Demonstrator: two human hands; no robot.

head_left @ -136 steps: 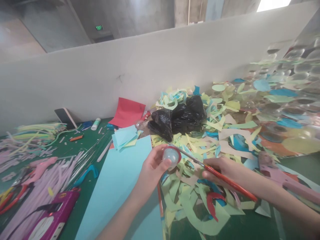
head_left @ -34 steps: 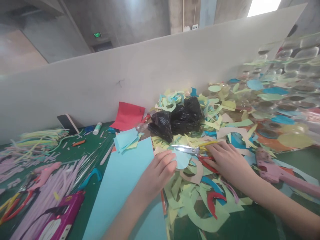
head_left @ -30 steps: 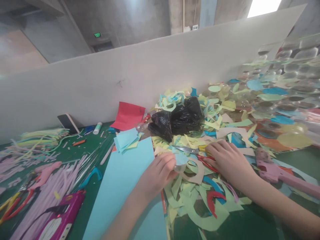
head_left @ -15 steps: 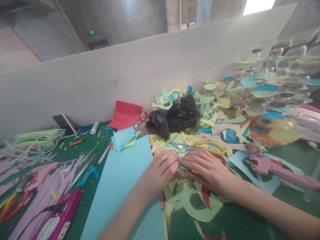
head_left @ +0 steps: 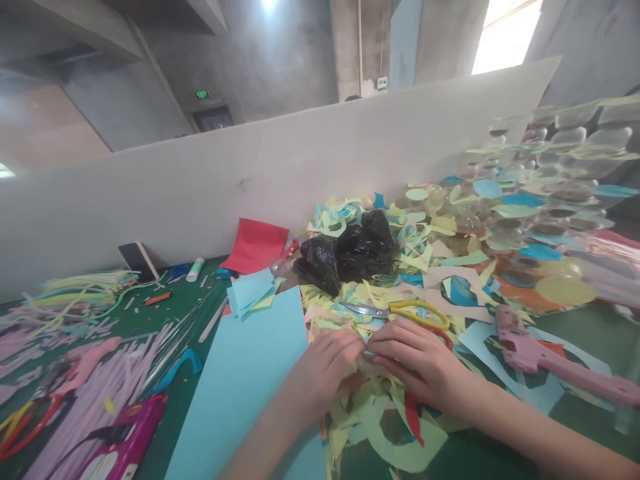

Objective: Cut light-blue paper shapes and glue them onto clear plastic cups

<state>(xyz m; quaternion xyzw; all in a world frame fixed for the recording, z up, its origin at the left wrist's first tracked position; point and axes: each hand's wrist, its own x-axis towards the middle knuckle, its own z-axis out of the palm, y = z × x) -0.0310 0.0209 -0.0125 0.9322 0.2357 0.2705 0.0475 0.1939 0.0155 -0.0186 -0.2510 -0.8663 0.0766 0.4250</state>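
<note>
My left hand point(head_left: 327, 367) and my right hand point(head_left: 420, 363) meet fingertip to fingertip over a heap of paper scraps. Both have curled fingers, closed around something small that they mostly hide; only a pale bluish sliver shows between them. Just beyond the fingers lie scissors point(head_left: 423, 307) with yellow and red handles, their blades pointing left. Under my left forearm is a large light-blue paper sheet point(head_left: 250, 393), with a few small blue paper pieces point(head_left: 250, 291) on its far end. A pale green cut-out scrap point(head_left: 407, 450) rests below my right hand.
A black plastic bag point(head_left: 345, 250) sits among scraps near the white partition point(head_left: 300, 153). Pink glue gun point(head_left: 530, 353) lies at right, before stacked clear plastic cups point(head_left: 570, 140). Leftward are lilac strips point(head_left: 115, 360), a magenta box point(head_left: 140, 427), a phone point(head_left: 137, 262) and red paper point(head_left: 257, 247).
The camera has tipped up slightly, so the table and everything on it appear lower in view. Both hands stay together over the scraps, with only a slight shift of the fingers.
</note>
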